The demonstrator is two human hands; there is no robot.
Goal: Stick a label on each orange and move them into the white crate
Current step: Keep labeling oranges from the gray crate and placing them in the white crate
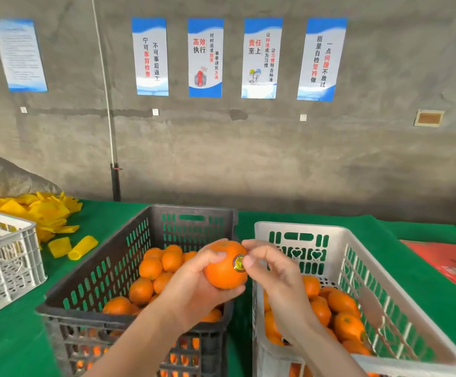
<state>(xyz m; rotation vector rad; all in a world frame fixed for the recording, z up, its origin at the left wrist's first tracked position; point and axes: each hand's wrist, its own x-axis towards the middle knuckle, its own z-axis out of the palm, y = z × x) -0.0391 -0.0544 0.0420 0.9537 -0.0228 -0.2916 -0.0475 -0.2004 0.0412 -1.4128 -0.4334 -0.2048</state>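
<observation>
My left hand (194,284) grips an orange (222,268) above the gap between two crates. A small round gold label (239,263) sits on the orange's right side. A fingertip of my right hand (270,270) presses on the label's edge, the other fingers loosely curled. The dark crate (91,292) on the left holds several oranges (153,270). The white crate (384,303) on the right also holds several oranges (341,314).
Both crates stand on a green-covered table (17,336). A second white crate (6,257) stands at the left edge, with a heap of yellow foam sleeves (44,213) behind it. Red cartons (452,262) lie at the right. A concrete wall with posters rises behind.
</observation>
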